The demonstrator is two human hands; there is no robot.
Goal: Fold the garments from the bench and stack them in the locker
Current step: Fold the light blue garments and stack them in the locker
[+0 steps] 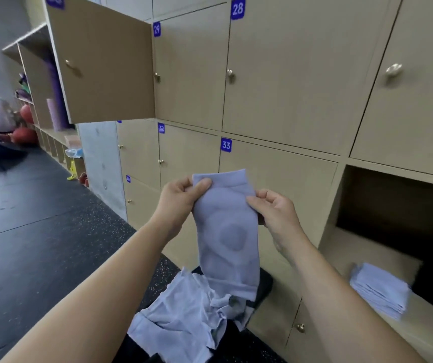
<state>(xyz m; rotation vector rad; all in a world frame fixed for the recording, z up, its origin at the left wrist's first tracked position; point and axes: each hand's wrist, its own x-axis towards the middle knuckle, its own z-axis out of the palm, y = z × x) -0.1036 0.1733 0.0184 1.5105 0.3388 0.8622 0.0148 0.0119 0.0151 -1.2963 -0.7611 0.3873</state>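
I hold a pale blue garment (227,231) upright in front of the lockers. My left hand (181,199) pinches its top left corner and my right hand (275,213) pinches its right edge. The garment hangs down long and narrow, with a darker round patch in its middle. Below it a heap of crumpled pale blue garments (181,315) lies on the black bench (262,284). At the right, the open locker (399,205) holds a stack of folded pale blue garments (379,290) near its front edge.
A locker door (100,61) stands swung open at upper left. Numbered shut lockers fill the wall ahead. Dark rubber floor (26,218) stretches left. Far left are open shelves with a purple roller, red balls, and a person crouching.
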